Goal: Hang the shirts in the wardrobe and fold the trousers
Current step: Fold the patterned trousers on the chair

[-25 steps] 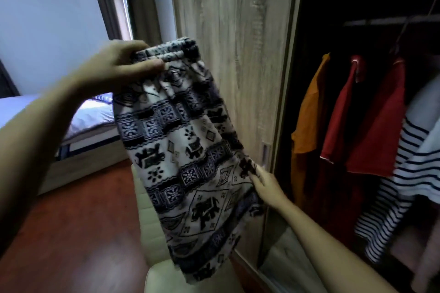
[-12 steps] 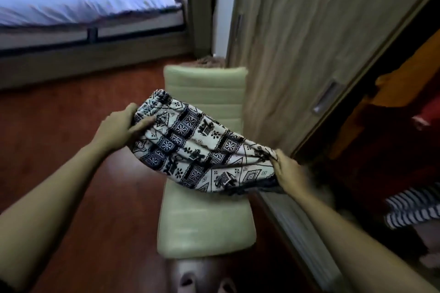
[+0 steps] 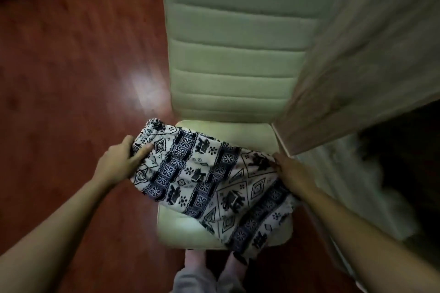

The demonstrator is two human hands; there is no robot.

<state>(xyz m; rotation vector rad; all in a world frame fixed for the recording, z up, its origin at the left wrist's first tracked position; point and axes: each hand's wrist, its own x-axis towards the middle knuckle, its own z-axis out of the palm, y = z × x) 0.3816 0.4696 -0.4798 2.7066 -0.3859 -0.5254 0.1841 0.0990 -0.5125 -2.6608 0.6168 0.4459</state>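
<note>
Cream chair under patterned trousers, L hand, R hand gripping.

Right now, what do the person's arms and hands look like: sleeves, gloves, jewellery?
The left forearm and right forearm are bare to the frame edge, no sleeve in view. The left hand and right hand wear no gloves; no watch, bracelet or ring shows.

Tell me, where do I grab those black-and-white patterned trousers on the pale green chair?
Take the black-and-white patterned trousers by the gathered waistband, coming from the left. That bunched end overhangs the seat of the pale green padded chair, so fingers fit under it; the left hand grips it there. The right hand holds the opposite end.
</note>
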